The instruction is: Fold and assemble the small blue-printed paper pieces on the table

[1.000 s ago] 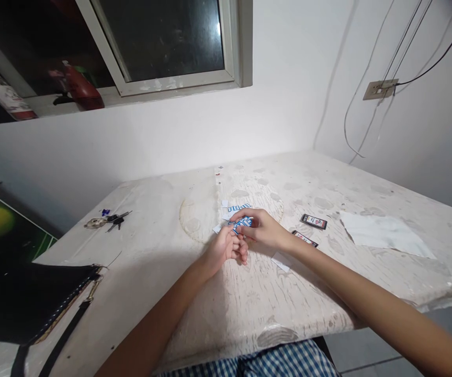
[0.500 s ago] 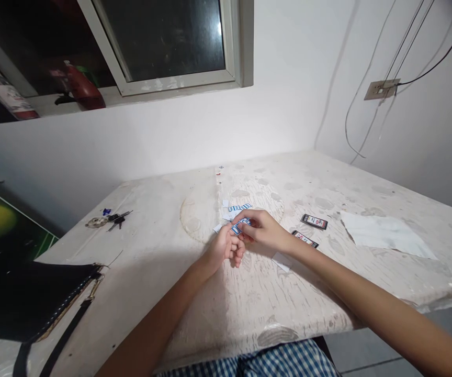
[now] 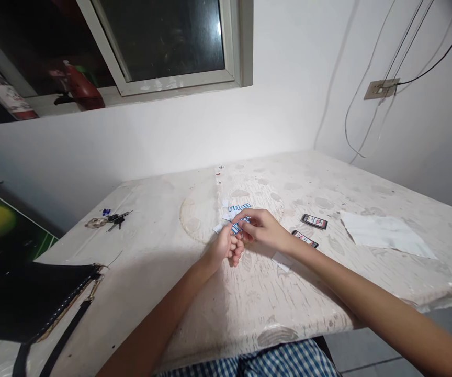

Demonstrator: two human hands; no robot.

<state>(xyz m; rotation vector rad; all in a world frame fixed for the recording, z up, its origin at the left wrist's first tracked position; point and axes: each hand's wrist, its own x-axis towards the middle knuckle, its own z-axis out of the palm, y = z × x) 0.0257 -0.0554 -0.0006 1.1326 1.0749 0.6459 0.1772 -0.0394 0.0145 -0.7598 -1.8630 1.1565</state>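
My left hand (image 3: 223, 247) and my right hand (image 3: 262, 230) meet over the middle of a worn white table (image 3: 218, 309). Between their fingertips is a small blue-and-white paper slip (image 3: 237, 225), pinched by both hands. More blue-and-white slips (image 3: 237, 208) lie on the table just beyond my fingers. A small white piece (image 3: 281, 261) lies under my right wrist.
Two small dark cards (image 3: 314, 221) (image 3: 305, 239) lie to the right of my hands, and a white sheet (image 3: 385, 233) beyond them. A bunch of keys (image 3: 107, 219) sits at the left, a black bag with a strap (image 3: 30, 303) at the near left. Walls close the back and right.
My hands stay in place over the slips. The fingers have shifted a little on the blue-and-white slip, which has turned slightly between them.
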